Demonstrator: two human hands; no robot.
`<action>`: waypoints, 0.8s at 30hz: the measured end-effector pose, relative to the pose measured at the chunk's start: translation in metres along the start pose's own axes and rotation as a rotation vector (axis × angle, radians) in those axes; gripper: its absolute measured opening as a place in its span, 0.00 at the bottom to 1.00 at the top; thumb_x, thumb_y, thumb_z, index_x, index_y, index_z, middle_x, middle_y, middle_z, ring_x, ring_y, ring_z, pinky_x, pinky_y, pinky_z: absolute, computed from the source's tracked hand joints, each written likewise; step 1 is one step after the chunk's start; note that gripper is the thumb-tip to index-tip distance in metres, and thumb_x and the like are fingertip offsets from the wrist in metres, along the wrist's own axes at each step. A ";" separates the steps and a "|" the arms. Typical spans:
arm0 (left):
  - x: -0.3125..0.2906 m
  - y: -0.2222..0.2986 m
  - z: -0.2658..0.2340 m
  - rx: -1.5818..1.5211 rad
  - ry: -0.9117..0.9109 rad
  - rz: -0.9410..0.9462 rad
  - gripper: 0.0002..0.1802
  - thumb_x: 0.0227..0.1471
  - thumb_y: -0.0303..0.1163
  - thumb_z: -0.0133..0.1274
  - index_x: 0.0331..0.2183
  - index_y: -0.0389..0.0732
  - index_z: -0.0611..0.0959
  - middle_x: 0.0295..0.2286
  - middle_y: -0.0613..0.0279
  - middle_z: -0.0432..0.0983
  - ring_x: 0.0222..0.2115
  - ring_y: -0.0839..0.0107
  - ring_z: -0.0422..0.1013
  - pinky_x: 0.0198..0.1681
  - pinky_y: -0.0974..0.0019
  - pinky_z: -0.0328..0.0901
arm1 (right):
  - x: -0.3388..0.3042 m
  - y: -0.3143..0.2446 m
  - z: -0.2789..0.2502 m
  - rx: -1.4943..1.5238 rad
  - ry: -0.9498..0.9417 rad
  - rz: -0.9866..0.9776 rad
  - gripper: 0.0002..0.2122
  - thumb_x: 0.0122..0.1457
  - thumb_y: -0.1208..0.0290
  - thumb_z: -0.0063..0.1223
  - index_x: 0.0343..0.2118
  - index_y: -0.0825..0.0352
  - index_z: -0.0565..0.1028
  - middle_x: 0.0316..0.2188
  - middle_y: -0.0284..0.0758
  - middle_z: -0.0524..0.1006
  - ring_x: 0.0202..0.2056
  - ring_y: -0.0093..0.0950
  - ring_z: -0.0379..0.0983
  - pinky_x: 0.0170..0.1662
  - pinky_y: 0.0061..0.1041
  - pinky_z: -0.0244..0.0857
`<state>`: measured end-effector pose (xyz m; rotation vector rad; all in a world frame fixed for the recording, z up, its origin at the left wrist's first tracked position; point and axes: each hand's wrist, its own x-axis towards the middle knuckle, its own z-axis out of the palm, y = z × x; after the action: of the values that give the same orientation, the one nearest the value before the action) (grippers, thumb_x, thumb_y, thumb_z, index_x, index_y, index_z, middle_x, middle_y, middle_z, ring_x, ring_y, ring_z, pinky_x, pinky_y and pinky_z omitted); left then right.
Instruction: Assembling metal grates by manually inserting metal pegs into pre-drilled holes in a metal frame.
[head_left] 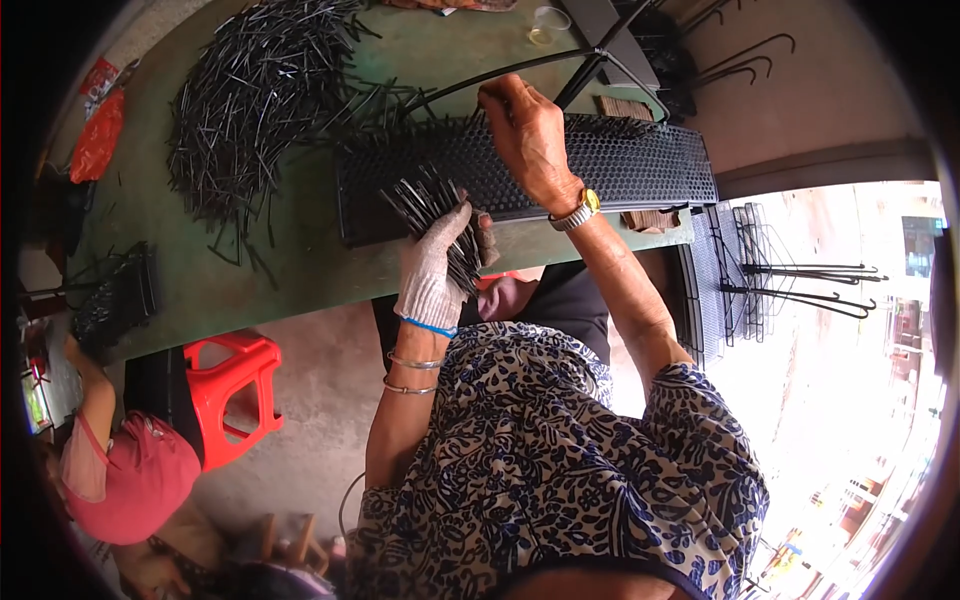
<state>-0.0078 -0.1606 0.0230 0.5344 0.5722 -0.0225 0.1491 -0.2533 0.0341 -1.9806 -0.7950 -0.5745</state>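
Observation:
In a white knitted glove, my left hand (440,255) is closed around a bundle of thin black strips (425,200), at the near edge of a black perforated panel (630,165). The strips stick out above and below the fist. My bare right hand (530,135) hovers over the panel's far side, its fingers pinched together near a row of black strips along the far edge. Whatever lies between those fingertips is too small to make out. The panel lies lengthwise on a green tabletop (310,270), with a black metal frame of thin bars (600,55) rising behind it.
A large heap of loose black strips (265,100) covers the table's far left. Brown cardboard pieces (650,220) show at the panel's right end. Black wire racks with hooks (750,270) stand at the right. Another person (130,470) works at the left, near a red stool (235,390).

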 end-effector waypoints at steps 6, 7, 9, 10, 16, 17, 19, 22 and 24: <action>-0.001 0.001 0.001 0.019 -0.001 0.013 0.11 0.52 0.27 0.56 0.39 0.37 0.79 0.26 0.52 0.78 0.19 0.67 0.74 0.20 0.67 0.71 | -0.001 -0.005 -0.006 0.002 -0.065 0.047 0.04 0.55 0.76 0.56 0.34 0.67 0.75 0.26 0.40 0.76 0.23 0.32 0.73 0.27 0.26 0.65; -0.001 0.001 0.001 0.019 -0.001 0.015 0.11 0.52 0.27 0.56 0.39 0.37 0.79 0.26 0.52 0.78 0.19 0.67 0.74 0.20 0.67 0.71 | -0.001 -0.004 -0.006 -0.002 -0.081 0.053 0.04 0.55 0.76 0.56 0.34 0.67 0.75 0.25 0.40 0.76 0.23 0.31 0.73 0.27 0.26 0.66; 0.000 0.000 0.000 -0.056 0.016 -0.008 0.10 0.52 0.27 0.56 0.39 0.36 0.78 0.26 0.52 0.78 0.20 0.67 0.75 0.20 0.67 0.71 | -0.002 -0.001 -0.004 -0.005 -0.095 0.058 0.04 0.55 0.76 0.56 0.34 0.66 0.76 0.25 0.39 0.76 0.23 0.31 0.73 0.27 0.25 0.66; -0.001 0.000 -0.001 -0.056 0.015 -0.006 0.10 0.52 0.27 0.56 0.39 0.36 0.78 0.26 0.52 0.78 0.20 0.67 0.75 0.20 0.67 0.71 | -0.003 0.001 -0.003 0.010 -0.128 0.033 0.05 0.55 0.75 0.57 0.34 0.65 0.77 0.26 0.38 0.76 0.24 0.32 0.74 0.28 0.26 0.67; -0.002 -0.003 -0.004 -0.047 -0.062 -0.019 0.09 0.52 0.26 0.55 0.38 0.35 0.79 0.27 0.54 0.78 0.21 0.67 0.75 0.21 0.67 0.71 | -0.012 0.004 0.010 -0.178 -0.205 -0.033 0.06 0.53 0.69 0.59 0.34 0.60 0.80 0.28 0.36 0.75 0.30 0.36 0.75 0.32 0.32 0.69; -0.001 -0.003 -0.004 -0.015 -0.060 -0.013 0.09 0.53 0.26 0.55 0.37 0.35 0.79 0.26 0.54 0.78 0.21 0.67 0.75 0.21 0.67 0.72 | -0.012 0.003 0.009 -0.219 -0.222 -0.017 0.07 0.53 0.67 0.59 0.34 0.61 0.80 0.27 0.37 0.74 0.31 0.36 0.75 0.33 0.31 0.69; -0.002 -0.001 -0.005 0.017 -0.055 -0.005 0.09 0.53 0.27 0.54 0.37 0.35 0.79 0.26 0.55 0.78 0.21 0.68 0.75 0.22 0.67 0.72 | -0.010 -0.005 0.000 -0.257 -0.239 -0.003 0.07 0.54 0.66 0.59 0.34 0.61 0.80 0.27 0.38 0.74 0.31 0.35 0.75 0.34 0.30 0.69; -0.005 0.000 -0.006 0.095 -0.074 -0.026 0.10 0.55 0.30 0.53 0.40 0.37 0.77 0.28 0.58 0.77 0.25 0.68 0.75 0.25 0.66 0.73 | -0.008 -0.017 -0.029 0.005 -0.469 0.148 0.10 0.56 0.64 0.59 0.36 0.64 0.80 0.27 0.37 0.75 0.32 0.31 0.75 0.36 0.27 0.68; -0.006 0.000 -0.003 0.052 -0.063 -0.010 0.09 0.53 0.27 0.54 0.37 0.35 0.80 0.26 0.56 0.79 0.21 0.68 0.75 0.21 0.68 0.72 | -0.015 -0.023 -0.040 0.529 -0.729 0.341 0.14 0.57 0.61 0.58 0.34 0.70 0.78 0.24 0.36 0.77 0.30 0.27 0.73 0.37 0.27 0.67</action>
<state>-0.0141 -0.1596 0.0241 0.5795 0.5144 -0.0635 0.1186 -0.2834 0.0567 -1.7438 -0.8848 0.5506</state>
